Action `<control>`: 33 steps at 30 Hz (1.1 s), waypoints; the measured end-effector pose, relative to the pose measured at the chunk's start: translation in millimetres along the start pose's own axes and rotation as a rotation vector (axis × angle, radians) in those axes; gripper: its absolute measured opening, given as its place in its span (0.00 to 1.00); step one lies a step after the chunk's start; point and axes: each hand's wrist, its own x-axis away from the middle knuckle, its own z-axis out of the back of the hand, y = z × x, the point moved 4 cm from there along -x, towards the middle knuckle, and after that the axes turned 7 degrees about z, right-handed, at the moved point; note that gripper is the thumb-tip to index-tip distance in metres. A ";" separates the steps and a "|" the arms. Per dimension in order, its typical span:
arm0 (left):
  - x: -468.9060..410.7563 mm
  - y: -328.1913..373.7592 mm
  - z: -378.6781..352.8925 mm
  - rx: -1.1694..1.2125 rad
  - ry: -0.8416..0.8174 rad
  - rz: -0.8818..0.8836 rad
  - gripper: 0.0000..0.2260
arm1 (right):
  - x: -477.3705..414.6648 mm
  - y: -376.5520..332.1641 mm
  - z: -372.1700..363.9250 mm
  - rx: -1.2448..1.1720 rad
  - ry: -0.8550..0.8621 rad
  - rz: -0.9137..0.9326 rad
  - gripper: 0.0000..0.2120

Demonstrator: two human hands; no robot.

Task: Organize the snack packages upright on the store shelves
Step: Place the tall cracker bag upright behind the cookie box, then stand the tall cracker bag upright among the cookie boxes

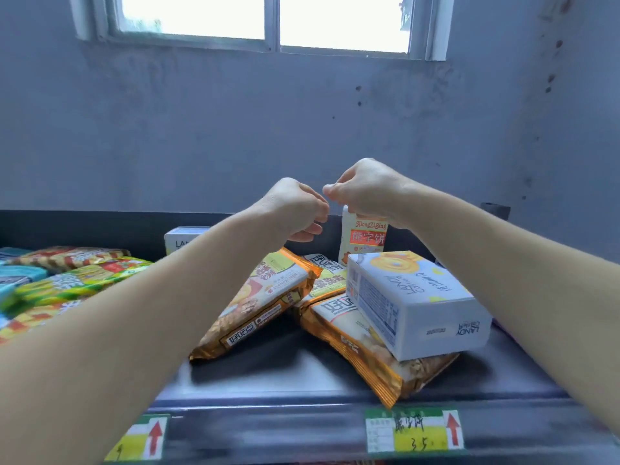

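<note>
A dark shelf fills the lower half of the frame, with a grey wall and a bright window above it. At lower right of centre a pale boxed snack printed "LANDY" lies on its side atop a gold-edged flat packet, and a second gold packet leans tilted at centre. Green, red and yellow wrapped packets lie flat at the left edge. A second white box reading "LAN…" stands at the back of the shelf. Beside it, at centre, a small white pouch marked "XiongZiBing" and "熊字饼" stands upright against the back rail, its top pinched by the right hand. The left hand is curled loosely closed just beside it, and whether it holds anything cannot be told. Two green-and-yellow price tags with red arrows sit on the shelf's front edge; the right one bears handwriting and "3.5".
</note>
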 end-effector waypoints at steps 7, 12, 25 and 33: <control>56.4 -21.2 43.9 -0.033 0.173 0.137 0.07 | 28.9 -42.7 -30.4 -0.183 -0.131 0.146 0.14; 105.1 -45.7 87.5 -0.075 0.317 0.229 0.07 | 54.4 -83.0 -65.2 -0.256 -0.281 0.220 0.15; 201.9 -114.2 270.0 -0.091 0.705 0.377 0.06 | 82.9 -223.6 -161.3 -0.272 -0.463 0.343 0.20; 212.1 -198.0 353.9 -0.154 0.549 0.649 0.20 | 73.4 -288.4 -240.5 -0.138 -0.536 0.233 0.16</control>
